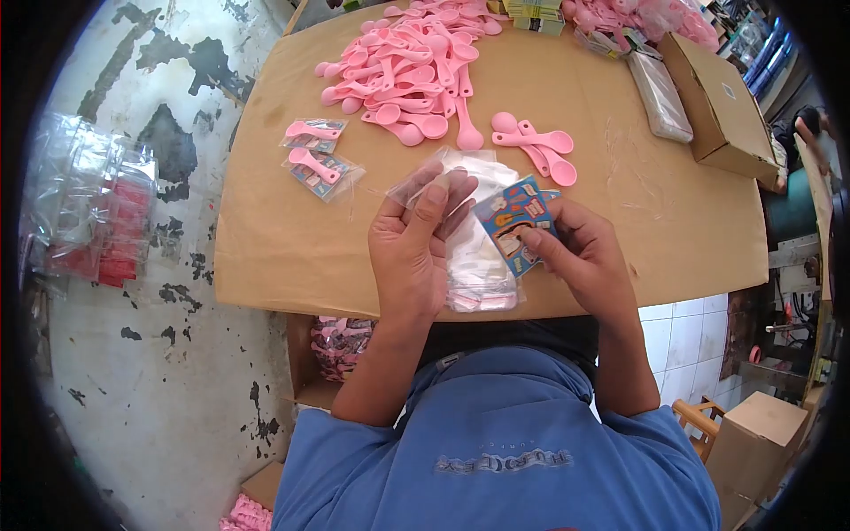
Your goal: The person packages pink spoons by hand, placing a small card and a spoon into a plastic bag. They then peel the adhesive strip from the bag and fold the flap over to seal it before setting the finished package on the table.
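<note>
Left hand (412, 243) pinches a clear bag (413, 184) above the bench (691, 239), near side; right hand (584, 257) pinches a blue card (520, 212) to its right. Pink spoons (403, 75) lie piled far.

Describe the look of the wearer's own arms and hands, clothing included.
Both the left hand and the right hand are ungloved, with no watch or bracelet visible at the wrists. The forearms are bare below the short blue sleeves of a blue shirt with lettering across its front.
</note>
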{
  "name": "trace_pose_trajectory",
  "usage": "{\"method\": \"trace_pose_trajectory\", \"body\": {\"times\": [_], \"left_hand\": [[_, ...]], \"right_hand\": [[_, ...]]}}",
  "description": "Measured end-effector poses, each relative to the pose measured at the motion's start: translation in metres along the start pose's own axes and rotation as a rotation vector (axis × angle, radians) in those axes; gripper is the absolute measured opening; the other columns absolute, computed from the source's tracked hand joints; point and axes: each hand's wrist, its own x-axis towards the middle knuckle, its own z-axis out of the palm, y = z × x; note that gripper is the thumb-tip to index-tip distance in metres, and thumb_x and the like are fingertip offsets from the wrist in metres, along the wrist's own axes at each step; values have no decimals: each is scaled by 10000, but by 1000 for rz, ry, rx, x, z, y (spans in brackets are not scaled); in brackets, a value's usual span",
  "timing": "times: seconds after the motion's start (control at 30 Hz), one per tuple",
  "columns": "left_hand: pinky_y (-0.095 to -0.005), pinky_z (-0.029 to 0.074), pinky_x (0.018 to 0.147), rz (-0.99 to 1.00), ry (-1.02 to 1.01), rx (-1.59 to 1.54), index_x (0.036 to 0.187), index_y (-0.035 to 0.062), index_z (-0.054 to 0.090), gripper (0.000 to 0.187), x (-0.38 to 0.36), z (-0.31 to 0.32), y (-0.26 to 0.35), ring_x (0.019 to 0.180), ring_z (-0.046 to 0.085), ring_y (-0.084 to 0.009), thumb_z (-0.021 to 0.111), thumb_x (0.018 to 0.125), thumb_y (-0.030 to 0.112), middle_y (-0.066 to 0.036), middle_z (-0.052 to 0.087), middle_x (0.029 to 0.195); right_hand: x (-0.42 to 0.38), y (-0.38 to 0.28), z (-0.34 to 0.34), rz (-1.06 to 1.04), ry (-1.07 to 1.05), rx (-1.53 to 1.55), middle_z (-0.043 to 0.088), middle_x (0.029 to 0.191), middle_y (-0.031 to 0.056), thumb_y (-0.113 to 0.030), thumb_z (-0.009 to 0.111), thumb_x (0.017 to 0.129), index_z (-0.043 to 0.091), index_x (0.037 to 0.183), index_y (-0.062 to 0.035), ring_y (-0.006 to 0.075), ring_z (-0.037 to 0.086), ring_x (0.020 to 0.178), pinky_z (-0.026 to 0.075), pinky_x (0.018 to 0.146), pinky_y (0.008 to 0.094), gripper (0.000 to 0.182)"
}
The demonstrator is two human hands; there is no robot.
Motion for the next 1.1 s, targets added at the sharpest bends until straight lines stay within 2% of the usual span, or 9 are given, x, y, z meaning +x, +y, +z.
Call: {"method": "trace_pose_trajectory", "body": {"times": [0.27,0.37,0.47,0.57,0.67,0.77,0.87,0.97,1.1], "left_hand": [[-388,601,980,-17,-33,-30,1364,-19,600,360,-5,4,-4,1162,710,-242,672,1035,110,-176,715,1274],[-404,616,964,8,-18,-24,1353,-54,601,372,-4,5,-5,1152,716,-259,685,1033,116,-211,721,1238],[-379,616,946,-1,-43,-1,1327,-69,619,348,-5,6,-7,1087,732,-230,689,1025,90,-199,735,1191],[-346,616,929,3,-110,37,1319,-80,622,344,-4,0,-10,1022,743,-202,695,1017,69,-179,750,1141],[-314,614,904,11,-84,-5,1310,-87,627,341,-5,3,-12,980,742,-172,699,1013,64,-162,756,1120],[-345,619,912,11,-91,23,1281,-52,646,300,-6,3,-11,989,742,-179,699,1011,67,-147,748,1147],[-331,617,899,-6,-76,41,1238,-39,664,257,-9,7,-15,965,738,-165,709,1005,61,-135,751,1131],[-274,578,881,2,-87,43,1231,-42,677,271,-11,5,-21,971,720,-112,738,994,72,-98,763,1108],[-258,559,877,14,-81,58,1225,-13,688,250,-17,6,-25,978,705,-96,737,996,74,-73,760,1106]], "right_hand": [[3,15,13,-56,173,47,677,884,-11,-152,685,1043,666,1131,10,24,573,730,457,623,205,185],[1,17,12,-46,123,16,684,895,-7,-160,702,1033,677,1145,1,30,593,745,472,630,208,197],[0,15,10,-35,118,-80,687,898,-7,-159,708,1029,689,1156,-7,40,608,758,484,639,208,198],[1,14,2,47,72,-29,698,937,20,-143,711,1024,668,1214,14,57,632,783,509,662,211,250],[6,13,8,-22,121,124,702,959,48,-124,731,1006,641,1212,22,79,656,796,537,677,222,268],[7,21,8,-20,162,210,701,968,64,-106,746,991,615,1178,10,93,674,807,557,687,233,256],[9,23,17,-36,186,234,697,953,55,-99,751,987,605,1126,-15,94,674,804,557,686,231,219],[14,26,28,-79,212,261,695,953,53,-106,752,988,601,1122,-17,92,667,796,555,684,233,220],[19,31,39,-171,246,287,696,956,30,-134,745,1001,613,1136,-7,71,649,796,539,689,219,227]]}}
